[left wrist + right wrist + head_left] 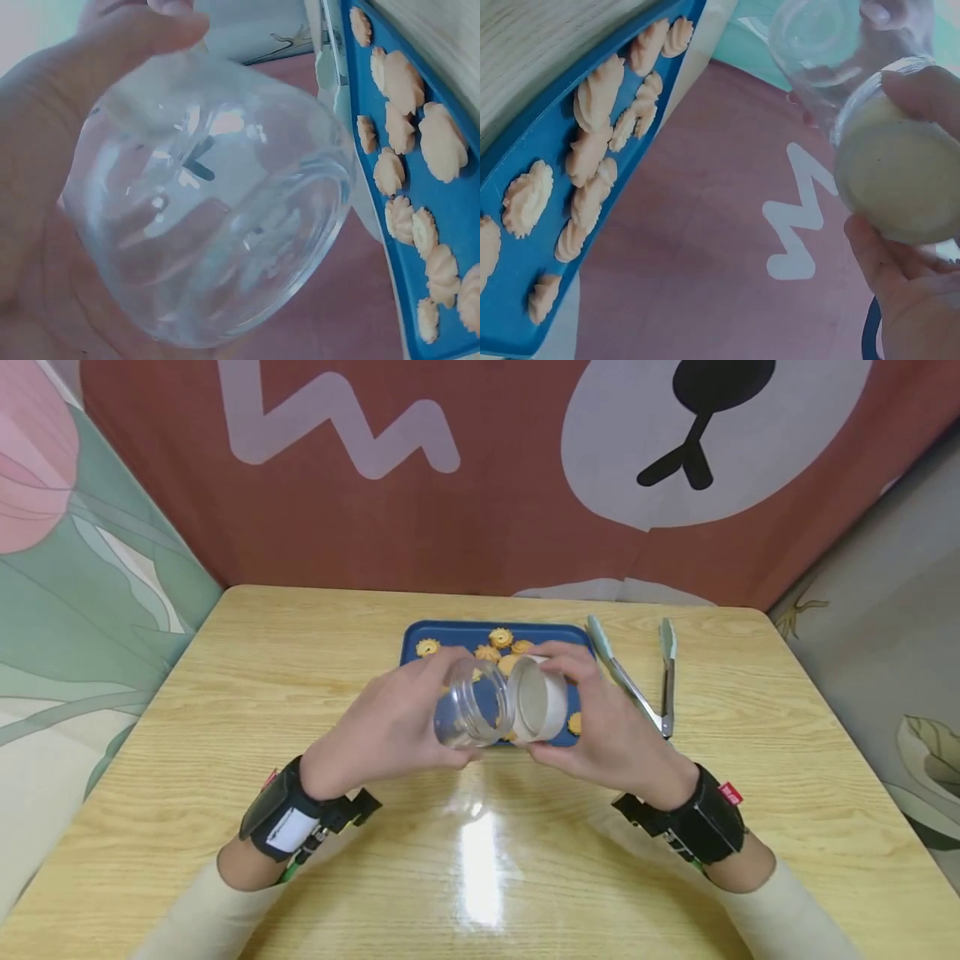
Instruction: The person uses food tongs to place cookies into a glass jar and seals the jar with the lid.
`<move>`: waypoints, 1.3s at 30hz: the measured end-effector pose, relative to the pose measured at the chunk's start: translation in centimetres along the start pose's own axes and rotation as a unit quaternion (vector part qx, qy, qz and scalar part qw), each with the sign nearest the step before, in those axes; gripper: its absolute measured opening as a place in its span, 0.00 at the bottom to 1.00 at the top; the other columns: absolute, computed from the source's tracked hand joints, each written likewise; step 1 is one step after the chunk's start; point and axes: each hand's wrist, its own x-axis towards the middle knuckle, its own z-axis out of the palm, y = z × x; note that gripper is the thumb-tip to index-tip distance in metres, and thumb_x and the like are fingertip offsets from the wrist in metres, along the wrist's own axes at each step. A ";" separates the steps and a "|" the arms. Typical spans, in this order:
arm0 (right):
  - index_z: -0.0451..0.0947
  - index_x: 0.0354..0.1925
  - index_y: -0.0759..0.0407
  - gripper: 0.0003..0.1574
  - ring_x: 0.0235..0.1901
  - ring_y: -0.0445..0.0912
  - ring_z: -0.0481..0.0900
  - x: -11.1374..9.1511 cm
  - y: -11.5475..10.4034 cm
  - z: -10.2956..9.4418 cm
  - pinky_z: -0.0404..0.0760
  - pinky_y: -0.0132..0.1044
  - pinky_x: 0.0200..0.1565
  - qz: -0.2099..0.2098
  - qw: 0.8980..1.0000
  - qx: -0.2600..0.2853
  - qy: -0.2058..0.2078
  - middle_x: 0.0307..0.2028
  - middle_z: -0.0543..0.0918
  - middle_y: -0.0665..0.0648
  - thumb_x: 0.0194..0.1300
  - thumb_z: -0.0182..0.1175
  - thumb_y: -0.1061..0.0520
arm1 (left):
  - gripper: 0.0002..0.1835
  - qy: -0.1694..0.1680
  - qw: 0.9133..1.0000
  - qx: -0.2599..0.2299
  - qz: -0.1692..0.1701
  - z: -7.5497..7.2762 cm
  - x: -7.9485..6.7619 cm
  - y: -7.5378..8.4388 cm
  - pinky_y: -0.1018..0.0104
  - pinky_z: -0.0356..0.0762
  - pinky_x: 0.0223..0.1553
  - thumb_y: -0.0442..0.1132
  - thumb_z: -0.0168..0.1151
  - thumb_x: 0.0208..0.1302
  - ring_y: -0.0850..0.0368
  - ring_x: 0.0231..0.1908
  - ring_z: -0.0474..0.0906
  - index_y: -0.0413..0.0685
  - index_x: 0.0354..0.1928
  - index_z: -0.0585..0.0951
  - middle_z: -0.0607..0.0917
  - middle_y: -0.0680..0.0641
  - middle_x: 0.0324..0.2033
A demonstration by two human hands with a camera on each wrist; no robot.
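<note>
We find the clear jar (463,710) at frame centre, gripped by the left hand (390,718); the right hand (611,727) grips the white lid (546,702) beside its mouth. Red wrist tag (731,793), lower right: marking too small to read.

The head view is bright and evenly lit, with a hard white streak of glare on the tabletop (480,872), where shadows are faint and soft. The wrist views are hazier and duller — the left one washes out at its upper left corner, and small highlights speckle the clear jar (217,202). In the right one, the lid (896,180) looks soft, its surface detail smeared.
</note>
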 end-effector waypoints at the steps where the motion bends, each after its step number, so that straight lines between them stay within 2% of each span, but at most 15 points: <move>1: 0.58 0.69 0.69 0.67 0.66 0.61 0.73 -0.1 0.1 -0.1 0.85 0.56 0.58 0.011 1.000 -0.001 0.009 0.66 0.70 0.71 0.39 0.88 0.61 | 0.55 0.001 1.000 -0.024 -0.011 -0.1 0.1 -0.3 0.53 0.87 0.47 0.54 0.88 0.41 0.52 0.50 0.85 0.46 0.70 0.68 0.85 0.46 0.54; 4: 0.59 0.72 0.70 0.70 0.65 0.61 0.72 -0.3 0.1 -0.1 0.82 0.59 0.59 0.050 0.998 -0.005 0.029 0.65 0.69 0.72 0.38 0.88 0.59 | 0.54 0.013 0.995 -0.092 -0.041 -0.6 0.2 -1.3 0.53 0.86 0.52 0.49 0.88 0.43 0.50 0.52 0.85 0.46 0.70 0.66 0.85 0.45 0.55; 6: 0.61 0.73 0.69 0.69 0.65 0.61 0.70 -0.5 0.0 0.1 0.81 0.61 0.60 0.082 0.996 0.007 0.029 0.65 0.67 0.71 0.39 0.88 0.59 | 0.54 0.023 0.988 -0.139 -0.064 -0.9 0.2 -2.2 0.50 0.84 0.55 0.46 0.88 0.45 0.49 0.54 0.84 0.46 0.71 0.64 0.85 0.45 0.56; 8: 0.63 0.72 0.66 0.65 0.65 0.60 0.70 -0.8 -0.1 0.5 0.80 0.61 0.60 0.109 0.993 0.031 0.016 0.65 0.68 0.69 0.41 0.87 0.59 | 0.53 0.037 0.977 -0.190 -0.085 -1.2 0.2 -3.2 0.46 0.82 0.59 0.43 0.87 0.47 0.47 0.56 0.83 0.47 0.72 0.64 0.84 0.43 0.57; 12: 0.69 0.69 0.59 0.58 0.63 0.54 0.70 -1.3 -0.4 1.5 0.81 0.59 0.59 0.143 0.986 0.070 -0.052 0.64 0.74 0.61 0.43 0.85 0.55 | 0.52 0.062 0.945 -0.290 -0.142 -1.7 0.1 -5.2 0.40 0.76 0.68 0.41 0.85 0.50 0.47 0.63 0.79 0.54 0.75 0.64 0.82 0.44 0.61; 14: 0.71 0.68 0.56 0.56 0.60 0.51 0.71 -1.6 -0.6 2.0 0.80 0.57 0.57 0.155 0.979 0.088 -0.094 0.62 0.77 0.57 0.42 0.85 0.52 | 0.51 0.078 0.929 -0.326 -0.160 -1.8 0.0 -6.2 0.39 0.73 0.70 0.40 0.84 0.52 0.48 0.65 0.77 0.57 0.75 0.64 0.80 0.44 0.64; 16: 0.72 0.68 0.55 0.55 0.60 0.50 0.72 -1.9 -0.9 2.6 0.79 0.58 0.59 0.166 0.972 0.103 -0.133 0.62 0.79 0.55 0.43 0.85 0.50 | 0.50 0.089 0.913 -0.357 -0.179 -1.8 -0.1 -7.1 0.40 0.70 0.73 0.39 0.83 0.55 0.49 0.69 0.75 0.60 0.75 0.63 0.78 0.46 0.66; 20: 0.69 0.70 0.56 0.56 0.58 0.49 0.77 -2.6 -1.5 3.8 0.82 0.52 0.59 0.195 0.952 0.124 -0.202 0.64 0.75 0.54 0.46 0.83 0.52 | 0.50 0.110 0.880 -0.403 -0.224 -1.4 -0.1 -8.8 0.41 0.63 0.77 0.38 0.80 0.58 0.48 0.72 0.68 0.66 0.78 0.61 0.73 0.46 0.68; 23: 0.66 0.71 0.57 0.56 0.57 0.50 0.77 -3.0 -1.8 4.6 0.85 0.44 0.53 0.211 0.940 0.130 -0.235 0.64 0.68 0.55 0.49 0.83 0.53 | 0.52 0.133 0.862 -0.414 -0.260 -0.7 -0.2 -10.3 0.44 0.61 0.77 0.38 0.80 0.58 0.50 0.71 0.66 0.68 0.78 0.60 0.71 0.47 0.67; 25: 0.65 0.71 0.56 0.55 0.57 0.50 0.76 -3.3 -1.9 5.0 0.86 0.42 0.52 0.214 0.935 0.137 -0.247 0.63 0.66 0.54 0.50 0.83 0.52 | 0.52 0.150 0.855 -0.410 -0.282 -0.1 -0.3 -11.3 0.49 0.62 0.75 0.37 0.80 0.57 0.52 0.68 0.67 0.69 0.78 0.60 0.72 0.49 0.65; 28: 0.66 0.70 0.55 0.55 0.59 0.48 0.71 -3.6 -2.0 5.5 0.83 0.43 0.55 0.204 0.934 0.140 -0.259 0.63 0.68 0.52 0.50 0.84 0.48 | 0.53 0.169 0.847 -0.403 -0.303 0.6 -0.6 -12.6 0.54 0.66 0.70 0.34 0.80 0.57 0.54 0.68 0.67 0.70 0.78 0.60 0.71 0.51 0.65; 30: 0.68 0.70 0.54 0.56 0.61 0.47 0.66 -3.7 -2.0 5.7 0.81 0.44 0.56 0.196 0.935 0.135 -0.264 0.64 0.71 0.50 0.49 0.85 0.47 | 0.53 0.173 0.846 -0.399 -0.308 1.1 -0.7 -13.4 0.56 0.67 0.69 0.33 0.79 0.57 0.53 0.69 0.67 0.71 0.78 0.59 0.70 0.50 0.68; 33: 0.69 0.71 0.55 0.56 0.61 0.46 0.62 -3.8 -2.0 5.9 0.79 0.45 0.57 0.186 0.936 0.121 -0.275 0.66 0.73 0.49 0.48 0.85 0.48 | 0.53 0.168 0.848 -0.395 -0.310 1.7 -0.6 -14.3 0.54 0.67 0.71 0.33 0.79 0.57 0.50 0.71 0.66 0.72 0.78 0.59 0.69 0.46 0.73; 39: 0.68 0.70 0.56 0.56 0.61 0.45 0.65 -4.1 -1.9 6.2 0.82 0.42 0.57 0.171 0.934 0.120 -0.291 0.65 0.72 0.51 0.46 0.83 0.53 | 0.54 0.165 0.848 -0.395 -0.312 2.5 -0.5 -15.2 0.48 0.62 0.75 0.33 0.79 0.56 0.50 0.73 0.64 0.73 0.78 0.59 0.67 0.43 0.76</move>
